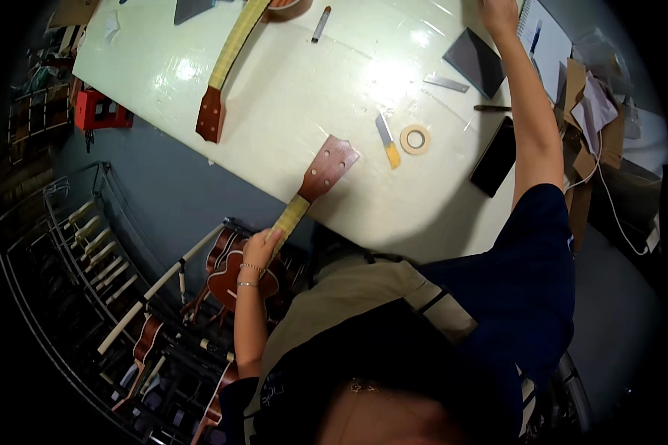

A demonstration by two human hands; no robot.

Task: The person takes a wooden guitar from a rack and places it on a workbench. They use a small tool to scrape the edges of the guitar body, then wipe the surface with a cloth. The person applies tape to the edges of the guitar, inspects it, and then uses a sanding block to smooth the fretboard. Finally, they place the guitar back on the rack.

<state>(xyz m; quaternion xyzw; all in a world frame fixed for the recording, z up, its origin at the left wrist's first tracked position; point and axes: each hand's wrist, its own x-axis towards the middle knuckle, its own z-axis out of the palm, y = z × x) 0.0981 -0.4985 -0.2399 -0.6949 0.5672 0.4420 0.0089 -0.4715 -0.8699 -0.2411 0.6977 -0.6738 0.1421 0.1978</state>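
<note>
My left hand [261, 248] is closed around the neck of a ukulele [292, 215], whose fretboard is covered with yellowish tape. The bare reddish-brown headstock [329, 167] has several peg holes and reaches over the table's near edge. Below the hand a brown ukulele body [234, 285] shows partly; whether it belongs to this neck I cannot tell. My right arm stretches to the far right of the table, and my right hand [499, 16] is cut off by the upper edge, fingers out of sight. It is nearest to a spiral notebook [545, 55] and a dark rectangular plate [476, 62].
On the white table [274, 126] lie another taped ukulele [234, 48], a marker [321, 24], a steel ruler [446, 83], a yellow-handled blade [387, 141], a tape roll [415, 139] and a black phone [493, 157]. Racks [100, 252] with instrument parts stand at left, cardboard [608, 133] at right.
</note>
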